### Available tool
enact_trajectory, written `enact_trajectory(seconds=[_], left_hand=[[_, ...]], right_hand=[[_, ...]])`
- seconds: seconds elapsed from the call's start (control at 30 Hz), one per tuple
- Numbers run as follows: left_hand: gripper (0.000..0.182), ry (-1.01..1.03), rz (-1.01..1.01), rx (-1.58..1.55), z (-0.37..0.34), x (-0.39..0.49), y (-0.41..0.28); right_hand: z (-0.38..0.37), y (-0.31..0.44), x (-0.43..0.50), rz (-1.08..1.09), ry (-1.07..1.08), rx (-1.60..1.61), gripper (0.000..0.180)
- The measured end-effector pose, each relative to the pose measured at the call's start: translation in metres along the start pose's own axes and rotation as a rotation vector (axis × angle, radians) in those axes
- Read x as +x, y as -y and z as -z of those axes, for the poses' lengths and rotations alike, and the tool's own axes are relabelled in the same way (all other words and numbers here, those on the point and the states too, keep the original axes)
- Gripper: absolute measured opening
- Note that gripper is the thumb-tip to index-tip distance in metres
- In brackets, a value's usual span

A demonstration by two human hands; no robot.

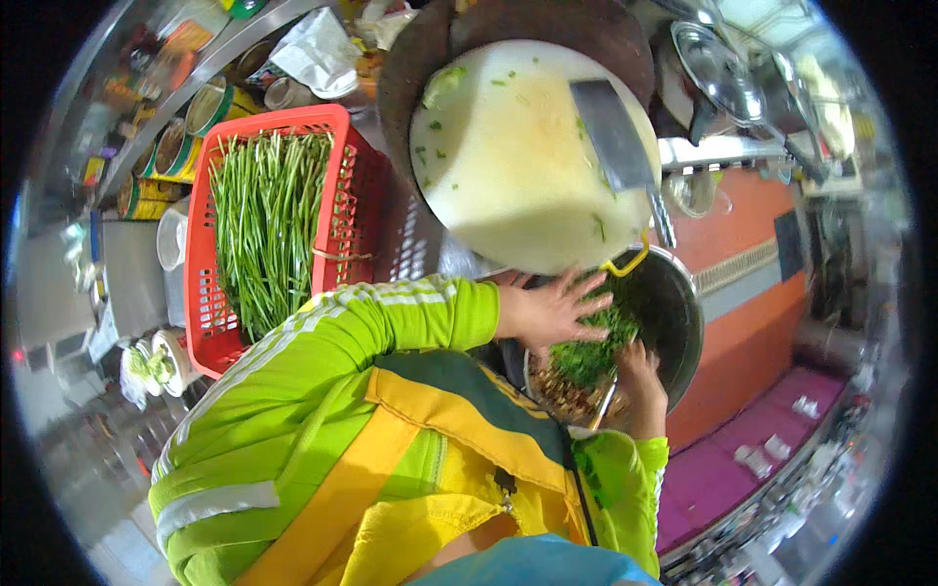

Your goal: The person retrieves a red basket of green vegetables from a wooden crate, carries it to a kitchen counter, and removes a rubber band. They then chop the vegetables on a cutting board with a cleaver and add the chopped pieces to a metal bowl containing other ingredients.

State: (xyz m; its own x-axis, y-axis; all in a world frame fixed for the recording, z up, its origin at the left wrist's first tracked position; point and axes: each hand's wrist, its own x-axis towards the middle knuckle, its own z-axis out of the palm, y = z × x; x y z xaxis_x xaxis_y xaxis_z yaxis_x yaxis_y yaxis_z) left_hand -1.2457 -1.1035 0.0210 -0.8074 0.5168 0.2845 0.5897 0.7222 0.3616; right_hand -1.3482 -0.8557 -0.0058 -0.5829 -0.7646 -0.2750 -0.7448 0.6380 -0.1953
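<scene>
A deep metal pot [689, 308] stands before me, holding a heap of chopped greens [590, 355] over a brown chopped mixture [568, 392]. My left hand [560, 311] spreads its fingers above the greens, close to the board's near edge. At the pot's near right side, my right hand [641, 381] is blurred, and its fingers reach to the greens. A pale utensil handle [605, 403] leans beside that hand; whether the hand grips it is unclear. On the round white cutting board [513, 161] lies a cleaver [612, 135], with scattered green bits around it.
A red plastic basket [341, 190] of long green stalks [271, 227] stands left of the board. A yellow loop handle [632, 258] juts over the pot. Several cans [205, 106] line the far left. A glass lid [718, 69] is at the upper right.
</scene>
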Motion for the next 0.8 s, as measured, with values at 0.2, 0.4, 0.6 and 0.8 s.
enact_trajectory(seconds=[0.2,0.4,0.6,0.8], left_hand=[[0.062,-0.342,0.335,-0.052,0.04,-0.054,0.033],[0.043,-1.05,0.766,0.375,0.126,-0.128,0.063],[0.053,-1.293,0.931,0.278,0.121,-0.128,0.084],[0.051,-1.408,0.892,0.174,0.115,-0.113,0.106]], right_hand=[[0.064,-0.037,0.052,-0.178,-0.496,0.649,0.018],[0.111,-0.028,0.196,-0.047,-0.549,0.517,0.021],[0.131,-0.019,0.338,-0.053,-0.819,0.262,0.025],[0.13,-0.024,0.389,-0.007,-0.838,0.284,0.033]])
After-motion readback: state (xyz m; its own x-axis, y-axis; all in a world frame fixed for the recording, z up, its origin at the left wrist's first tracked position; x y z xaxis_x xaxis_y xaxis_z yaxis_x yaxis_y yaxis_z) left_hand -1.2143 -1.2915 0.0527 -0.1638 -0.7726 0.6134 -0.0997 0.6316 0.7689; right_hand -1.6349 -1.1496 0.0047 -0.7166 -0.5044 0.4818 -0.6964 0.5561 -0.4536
